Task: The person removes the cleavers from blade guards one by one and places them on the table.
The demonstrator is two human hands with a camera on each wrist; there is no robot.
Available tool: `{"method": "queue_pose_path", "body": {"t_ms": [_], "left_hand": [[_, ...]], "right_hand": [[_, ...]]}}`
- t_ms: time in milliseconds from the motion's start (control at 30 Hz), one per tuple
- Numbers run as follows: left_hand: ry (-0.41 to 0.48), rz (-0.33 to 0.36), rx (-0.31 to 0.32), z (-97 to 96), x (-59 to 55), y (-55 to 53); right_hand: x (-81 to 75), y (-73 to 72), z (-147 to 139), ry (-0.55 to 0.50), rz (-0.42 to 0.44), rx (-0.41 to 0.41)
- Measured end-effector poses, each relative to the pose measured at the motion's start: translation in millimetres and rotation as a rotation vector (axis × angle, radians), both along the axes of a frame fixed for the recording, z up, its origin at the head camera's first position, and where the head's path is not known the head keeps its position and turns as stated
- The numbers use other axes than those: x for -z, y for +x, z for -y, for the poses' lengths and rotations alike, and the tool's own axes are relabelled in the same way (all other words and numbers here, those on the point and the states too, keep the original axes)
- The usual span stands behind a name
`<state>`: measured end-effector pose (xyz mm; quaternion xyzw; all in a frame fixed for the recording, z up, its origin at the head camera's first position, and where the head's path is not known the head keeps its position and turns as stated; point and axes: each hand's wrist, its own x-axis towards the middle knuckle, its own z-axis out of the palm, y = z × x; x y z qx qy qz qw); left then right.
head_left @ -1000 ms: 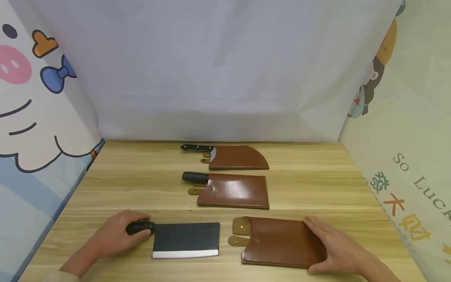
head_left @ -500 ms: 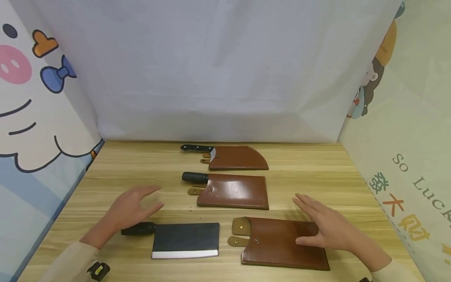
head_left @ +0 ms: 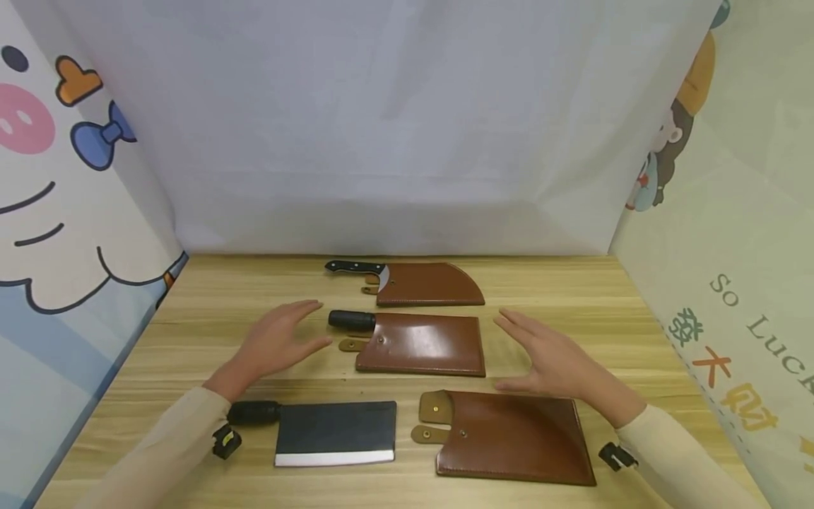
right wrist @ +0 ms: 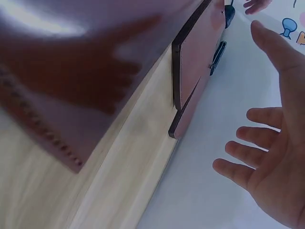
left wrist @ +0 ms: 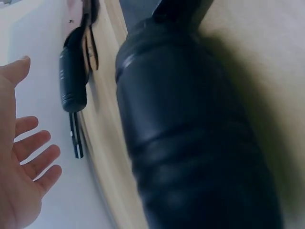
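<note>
In the head view my left hand [head_left: 273,341] hovers with fingers spread just left of the black handle [head_left: 352,320] of the middle cleaver, whose blade sits inside a brown leather sheath [head_left: 422,344]. On the other side, my right hand [head_left: 550,357] is spread near that sheath's right end, holding nothing. Closest to me lies a bare cleaver [head_left: 337,433] with a dark blade and a bright edge. Its ridged black handle [left wrist: 186,119] fills much of the left wrist view. To its right rests an unfilled-looking brown sheath [head_left: 515,438] with two unfastened tan straps [head_left: 431,435].
Farthest back, a third knife with a riveted black handle [head_left: 356,267] lies in a curved brown sheath [head_left: 432,284]. The wooden table [head_left: 210,311] ends at a white cloth backdrop [head_left: 394,141]. Printed cartoon panels [head_left: 76,184] flank both sides.
My left hand has let go of the bare cleaver's handle and moved forward and right. My right hand has left the front sheath and moved forward and left to the middle one.
</note>
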<state>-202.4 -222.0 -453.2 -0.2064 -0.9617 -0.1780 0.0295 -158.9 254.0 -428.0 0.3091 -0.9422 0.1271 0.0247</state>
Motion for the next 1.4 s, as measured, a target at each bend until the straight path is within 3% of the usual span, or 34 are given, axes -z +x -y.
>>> {"method": "queue_pose_path", "body": {"t_ms": [300,633,933,1200,1400], "left_hand": [[0.052,0.057,0.075,-18.9,11.4,-22.7],[0.107,0.137,0.103,-25.5,26.0,-41.7],[0.159,0.241,0.107,-26.7,26.3,-44.6],[0.156,0.261,0.122,-26.8,28.4,-46.2],[0.138,0.238,0.133,-28.8,27.3,-45.1]], "right_hand": [[12.9,-32.8,27.0,0.013,0.061,-0.034],[31.2,-52.3,42.7,0.051,0.166,-0.021],[47.2,-58.3,48.0,0.079,0.264,0.001],[50.6,-60.3,48.3,0.090,0.266,-0.016],[55.6,-62.3,47.9,0.102,0.265,-0.004]]}}
